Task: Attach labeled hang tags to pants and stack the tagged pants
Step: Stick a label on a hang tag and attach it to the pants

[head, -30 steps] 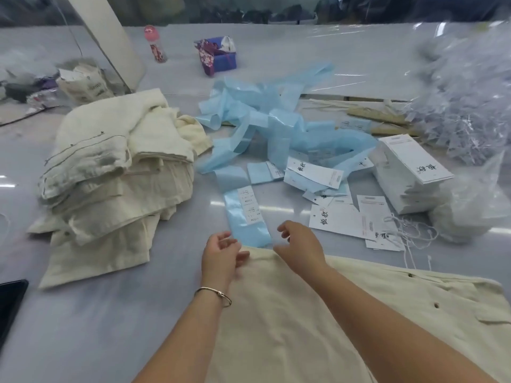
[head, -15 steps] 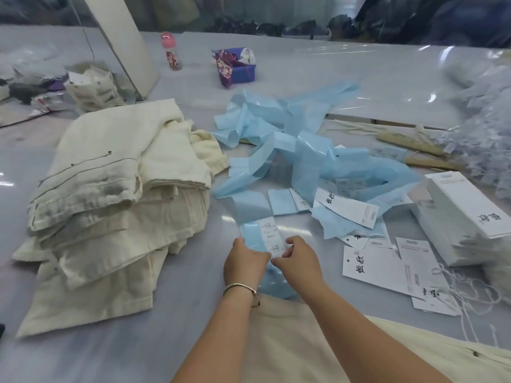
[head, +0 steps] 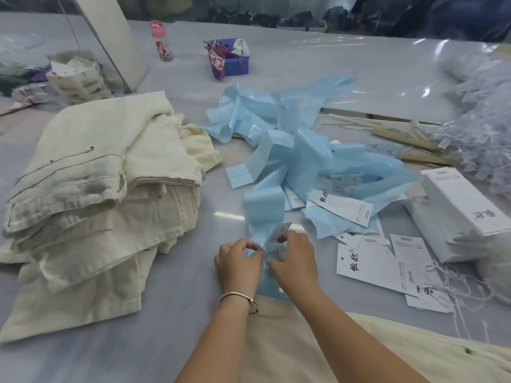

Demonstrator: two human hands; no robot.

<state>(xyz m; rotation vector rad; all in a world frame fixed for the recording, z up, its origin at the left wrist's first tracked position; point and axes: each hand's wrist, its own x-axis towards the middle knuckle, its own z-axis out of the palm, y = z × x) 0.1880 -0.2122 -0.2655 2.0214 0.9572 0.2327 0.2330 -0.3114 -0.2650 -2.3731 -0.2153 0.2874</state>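
Pinching a small white printed sticker (head: 276, 244), too blurred to read, the fingertips of the left hand (head: 237, 268) and right hand (head: 294, 261) close on it over a pale blue backing strip (head: 264, 214). Just right lie white hang tags (head: 367, 264) with black brush-script characters, strings (head: 453, 283) and a stacked tag bundle (head: 456, 214). Cream pants (head: 304, 352) lie under the forearms, and folded cream pants (head: 96, 186) are piled left.

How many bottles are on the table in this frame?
1: a pink-capped bottle stands upright at the far side, left of the purple box. Others may be hidden behind the clutter.
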